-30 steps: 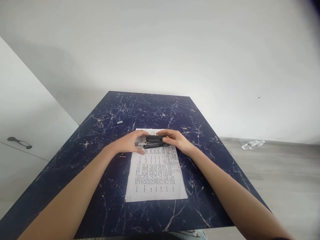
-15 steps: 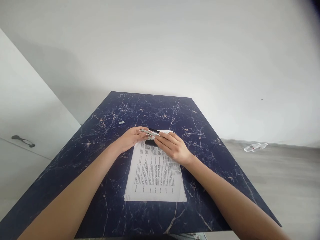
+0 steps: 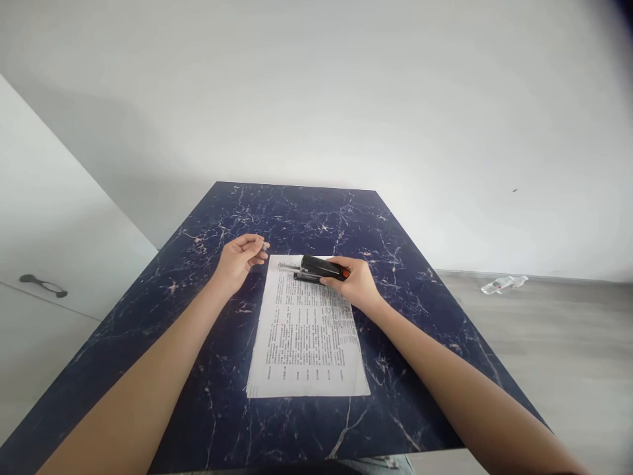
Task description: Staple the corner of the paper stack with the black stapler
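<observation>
My right hand [image 3: 353, 280] is closed around the rear of a black stapler [image 3: 316, 266] with an orange-red part near its back end. The stapler is above the far part of a stack of printed paper [image 3: 304, 349], its front pointing left and a thin silver metal piece [image 3: 287, 267] jutting out of it. My left hand [image 3: 244, 260] is apart from the stapler, left of the paper's far corner. Its thumb and fingertips are pinched together, with a small pale bit at their tips that is too small to name.
The table [image 3: 291, 211] has a dark blue marbled top and stands against a white wall [image 3: 316, 99]. A white cabinet with a dark handle [image 3: 43, 285] is at the left. Clear plastic packaging [image 3: 503, 284] lies on the floor at the right.
My left hand has let go of the stapler and moved left, over where a small grey strip lay; that strip no longer shows. My right hand keeps the stapler, now turned more sideways.
</observation>
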The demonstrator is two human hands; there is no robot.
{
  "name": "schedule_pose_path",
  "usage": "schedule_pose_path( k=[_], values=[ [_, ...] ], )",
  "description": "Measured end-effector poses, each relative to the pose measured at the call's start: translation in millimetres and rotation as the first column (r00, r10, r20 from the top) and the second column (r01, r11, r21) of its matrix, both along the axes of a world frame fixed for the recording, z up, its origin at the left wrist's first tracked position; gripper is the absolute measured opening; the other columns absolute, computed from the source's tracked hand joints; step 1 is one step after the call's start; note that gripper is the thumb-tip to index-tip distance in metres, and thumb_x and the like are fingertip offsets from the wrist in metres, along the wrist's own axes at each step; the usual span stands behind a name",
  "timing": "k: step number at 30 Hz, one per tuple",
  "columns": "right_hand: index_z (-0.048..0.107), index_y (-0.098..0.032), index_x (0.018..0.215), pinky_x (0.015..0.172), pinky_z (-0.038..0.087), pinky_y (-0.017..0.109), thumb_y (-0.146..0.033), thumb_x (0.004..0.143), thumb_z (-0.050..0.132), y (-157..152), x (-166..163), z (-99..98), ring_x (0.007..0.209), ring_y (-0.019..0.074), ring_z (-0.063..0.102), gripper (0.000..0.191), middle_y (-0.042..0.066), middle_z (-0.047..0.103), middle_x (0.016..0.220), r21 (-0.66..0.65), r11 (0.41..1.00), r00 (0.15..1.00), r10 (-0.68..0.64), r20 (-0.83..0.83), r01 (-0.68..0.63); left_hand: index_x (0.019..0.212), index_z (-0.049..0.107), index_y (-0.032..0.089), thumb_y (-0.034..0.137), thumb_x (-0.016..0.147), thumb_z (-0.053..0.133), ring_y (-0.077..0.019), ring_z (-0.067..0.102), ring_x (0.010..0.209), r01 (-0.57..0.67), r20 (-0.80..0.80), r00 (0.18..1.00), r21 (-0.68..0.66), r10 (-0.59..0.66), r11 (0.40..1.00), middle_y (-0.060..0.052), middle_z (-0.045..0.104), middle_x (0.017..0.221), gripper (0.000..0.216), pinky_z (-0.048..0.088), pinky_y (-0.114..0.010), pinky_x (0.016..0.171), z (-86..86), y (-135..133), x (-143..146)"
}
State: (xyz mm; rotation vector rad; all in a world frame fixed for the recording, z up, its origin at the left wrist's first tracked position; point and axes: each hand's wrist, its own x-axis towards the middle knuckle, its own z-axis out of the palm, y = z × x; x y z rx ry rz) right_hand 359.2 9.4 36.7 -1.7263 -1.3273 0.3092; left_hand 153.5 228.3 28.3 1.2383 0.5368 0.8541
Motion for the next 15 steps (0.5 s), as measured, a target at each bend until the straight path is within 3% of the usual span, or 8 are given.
schedule_pose_path(
  k=[5,7,10,12,13,15],
  values=[
    [0.076,-0.022,0.102,0.08,0.058,0.04,-0.03,0.076,0.084,4.5,4.3,-3.3,0.089,0.0241,0.071,0.028,0.006,0.076,0.101,-0.085,0.983,0.987,0.158,-0.037,-0.16,0.094,0.07,0.017,0.036,0.079,0.085,-0.0111,0.063,0.048,0.125,-0.019,0.992,0.259,-0.124,0.958,-0.004,0.075,0.075,0.03,0.054,-0.024,0.047,16.4,-24.0,1.1],
    [0.074,-0.023,0.111,0.088,0.056,0.043,-0.038,0.08,0.082,4.7,3.6,1.1,0.1,0.0261,0.069,0.035,0.007,0.074,0.111,-0.024,0.987,0.988,0.158,0.001,-0.158,0.09,0.065,0.018,0.035,0.08,0.084,-0.011,0.062,0.044,0.135,-0.074,0.991,0.402,-0.115,0.906,-0.003,0.075,0.076,0.028,0.054,-0.024,0.045,22.2,-41.0,2.6],
    [0.068,-0.027,0.125,0.093,0.052,0.046,-0.044,0.087,0.077,2.5,-0.8,11.6,0.107,0.0256,0.064,0.043,0.008,0.071,0.117,0.172,0.975,0.989,0.134,0.059,-0.142,0.089,0.059,0.02,0.032,0.081,0.084,-0.0096,0.064,0.044,0.121,-0.116,0.991,0.605,-0.063,0.787,-0.002,0.078,0.082,0.029,0.054,-0.021,0.044,25.7,-67.6,6.5],
    [0.07,-0.028,0.123,0.087,0.054,0.042,-0.042,0.09,0.075,1.0,-5.4,17.0,0.098,0.0225,0.065,0.036,0.007,0.071,0.112,0.269,0.938,0.975,0.221,0.03,-0.221,0.091,0.057,0.02,0.03,0.085,0.081,-0.0082,0.065,0.045,0.108,-0.099,0.994,0.741,-0.052,0.663,0.0,0.078,0.083,0.026,0.054,-0.018,0.045,24.2,-80.8,9.4],
    [0.072,-0.028,0.119,0.083,0.055,0.04,-0.039,0.092,0.074,0.5,-7.8,18.5,0.095,0.0212,0.065,0.03,0.006,0.071,0.109,0.299,0.915,0.959,0.284,0.001,-0.271,0.093,0.058,0.02,0.028,0.088,0.078,-0.0077,0.066,0.047,0.088,-0.081,0.996,0.819,-0.037,0.567,0.001,0.077,0.081,0.022,0.054,-0.017,0.046,22.9,-85.0,10.6],
    [0.075,-0.028,0.111,0.081,0.057,0.039,-0.034,0.094,0.072,0.1,-11.8,19.2,0.092,0.0201,0.066,0.019,0.005,0.072,0.104,0.336,0.874,0.918,0.392,-0.059,-0.351,0.098,0.061,0.021,0.022,0.093,0.072,-0.0078,0.068,0.051,0.032,-0.035,0.999,0.953,0.004,0.302,0.004,0.075,0.076,0.012,0.054,-0.017,0.049,20.3,-88.6,11.5]
  ],
)
